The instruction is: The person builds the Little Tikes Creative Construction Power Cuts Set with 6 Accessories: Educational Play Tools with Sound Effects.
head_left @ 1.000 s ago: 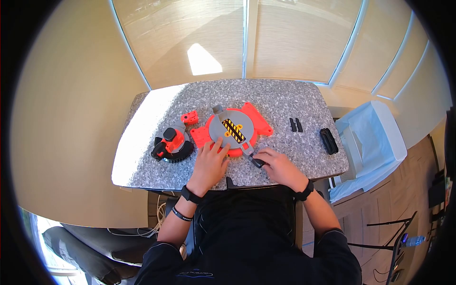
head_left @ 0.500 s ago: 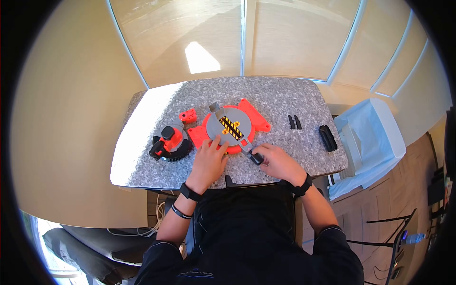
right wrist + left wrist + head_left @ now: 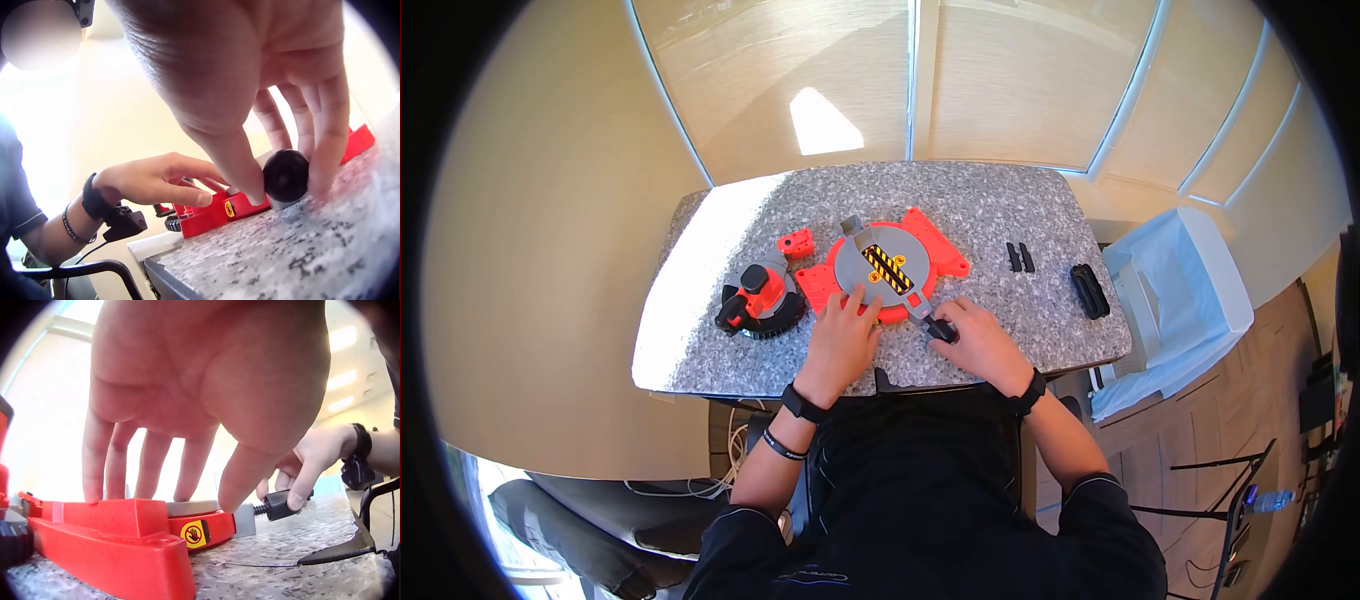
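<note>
A red toy miter saw base (image 3: 940, 250) lies on the table, with a grey round turntable (image 3: 852, 265) bearing a black-and-yellow striped strip. My left hand (image 3: 840, 345) rests on its near left side, fingers extended and fingertips pressing down on the base. In the left wrist view the thumb touches the rim beside a yellow warning sticker (image 3: 195, 534). My right hand (image 3: 988, 348) pinches a black knob (image 3: 282, 505) between thumb and fingers. Threads show between this knob and the grey arm of the turntable. From the right wrist view the knob's round end faces the camera.
Left of the base stands the red and black saw head (image 3: 765, 295), with a red block (image 3: 796, 243) behind it. Two small black strips (image 3: 1020, 257) and a black oblong piece (image 3: 1089, 292) lie to the right. A lined bin (image 3: 1190, 290) stands past the right edge.
My right hand has rolled round the knob and closed its grip afresh, covering more of it. My left hand stays put on the base. The whole view has shifted slightly.
</note>
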{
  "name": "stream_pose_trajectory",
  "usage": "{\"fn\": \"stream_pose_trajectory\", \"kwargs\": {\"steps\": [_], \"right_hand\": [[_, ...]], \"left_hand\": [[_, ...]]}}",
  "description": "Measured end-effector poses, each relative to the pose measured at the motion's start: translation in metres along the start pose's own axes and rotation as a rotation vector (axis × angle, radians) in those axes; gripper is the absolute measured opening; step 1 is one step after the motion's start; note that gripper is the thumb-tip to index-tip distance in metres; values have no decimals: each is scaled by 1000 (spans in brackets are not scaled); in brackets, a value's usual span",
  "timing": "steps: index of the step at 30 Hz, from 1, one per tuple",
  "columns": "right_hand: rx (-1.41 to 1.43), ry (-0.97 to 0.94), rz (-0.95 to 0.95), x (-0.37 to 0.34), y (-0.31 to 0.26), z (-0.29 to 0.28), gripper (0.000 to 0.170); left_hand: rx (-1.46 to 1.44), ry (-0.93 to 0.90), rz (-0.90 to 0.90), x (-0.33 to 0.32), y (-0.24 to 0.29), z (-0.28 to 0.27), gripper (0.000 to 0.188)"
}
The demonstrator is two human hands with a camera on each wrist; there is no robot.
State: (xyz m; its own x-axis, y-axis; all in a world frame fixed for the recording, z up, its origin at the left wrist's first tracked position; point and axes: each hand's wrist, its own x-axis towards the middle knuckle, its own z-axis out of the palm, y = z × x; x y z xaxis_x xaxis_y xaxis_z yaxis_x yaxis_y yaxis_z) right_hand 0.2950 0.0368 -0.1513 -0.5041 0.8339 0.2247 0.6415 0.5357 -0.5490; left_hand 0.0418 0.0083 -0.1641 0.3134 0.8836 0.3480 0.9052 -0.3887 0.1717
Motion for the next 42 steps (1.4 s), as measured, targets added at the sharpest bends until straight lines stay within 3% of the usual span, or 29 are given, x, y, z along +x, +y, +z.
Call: {"fn": "stream_pose_trajectory", "kwargs": {"steps": [14,26,29,42], "right_hand": [[82,42,46,0,3,7,29],[-6,99,-16,-1,6,11,39],[61,29,57,-1,3,9,36],[71,118,19,0,7,16,27]], "left_hand": [[4,-2,-1,0,1,1,52],[0,-1,-4,0,0,1,49],[-6,-2,-1,0,1,0,50],[8,1,-6,-1,1,1,50]]}}
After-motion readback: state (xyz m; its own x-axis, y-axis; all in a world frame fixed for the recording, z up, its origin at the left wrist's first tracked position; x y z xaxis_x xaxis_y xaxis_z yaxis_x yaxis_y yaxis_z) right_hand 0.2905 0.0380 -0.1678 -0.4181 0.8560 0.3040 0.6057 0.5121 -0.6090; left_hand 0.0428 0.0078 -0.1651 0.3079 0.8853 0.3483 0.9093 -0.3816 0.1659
